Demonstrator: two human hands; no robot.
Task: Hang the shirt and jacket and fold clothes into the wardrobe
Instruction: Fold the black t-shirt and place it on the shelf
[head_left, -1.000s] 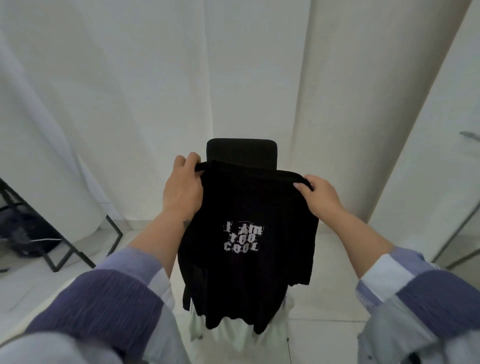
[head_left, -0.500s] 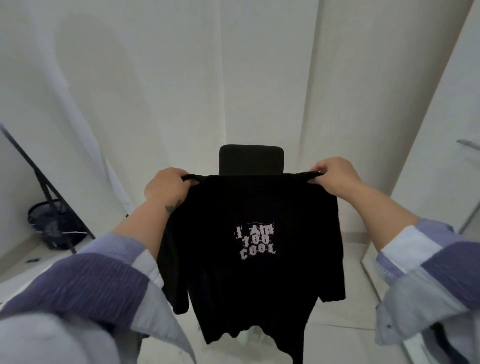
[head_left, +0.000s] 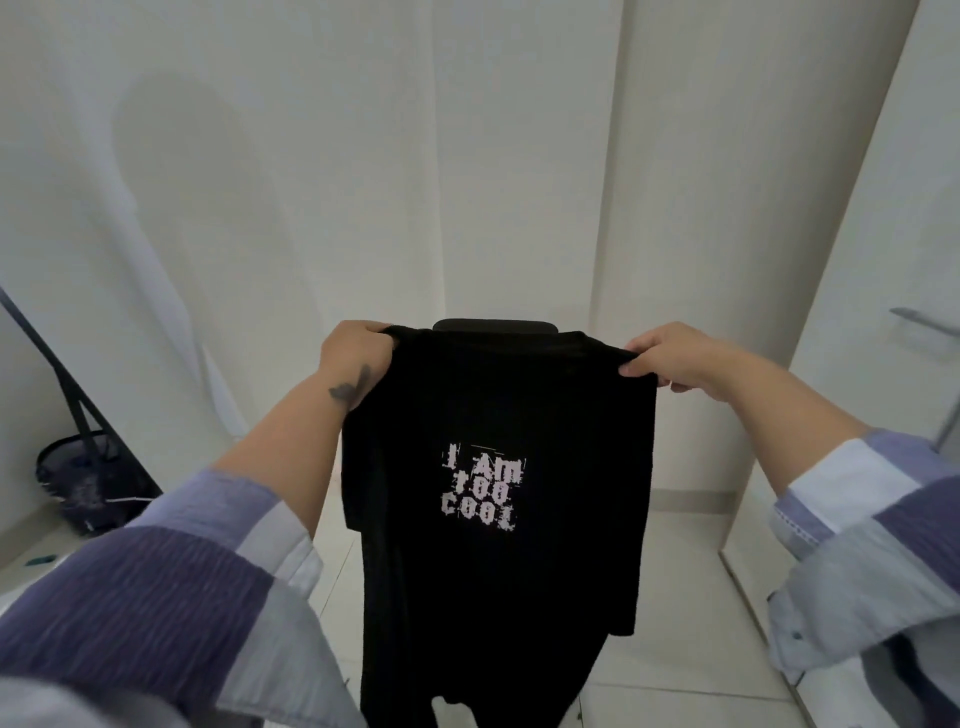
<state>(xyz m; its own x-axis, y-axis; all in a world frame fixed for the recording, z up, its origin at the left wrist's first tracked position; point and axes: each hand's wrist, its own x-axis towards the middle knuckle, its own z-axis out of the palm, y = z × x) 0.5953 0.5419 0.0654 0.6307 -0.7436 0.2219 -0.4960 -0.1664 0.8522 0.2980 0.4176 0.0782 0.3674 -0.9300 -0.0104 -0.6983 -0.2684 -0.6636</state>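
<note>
The left hand (head_left: 353, 349) and right hand (head_left: 660, 358) each pinch a shoulder of the black T-shirt (head_left: 493, 493), held up unfolded in mid-air, so folding looks barely begun, nothing visibly stored.

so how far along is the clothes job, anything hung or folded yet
Nothing in view looks hung or folded yet. In hand: the black t-shirt is held up, spread flat by its shoulders, the left hand gripping one and the right hand pinching the other. Left: fold this shirt and put it away, and hang the shirt and jacket, which are not in view.
</note>
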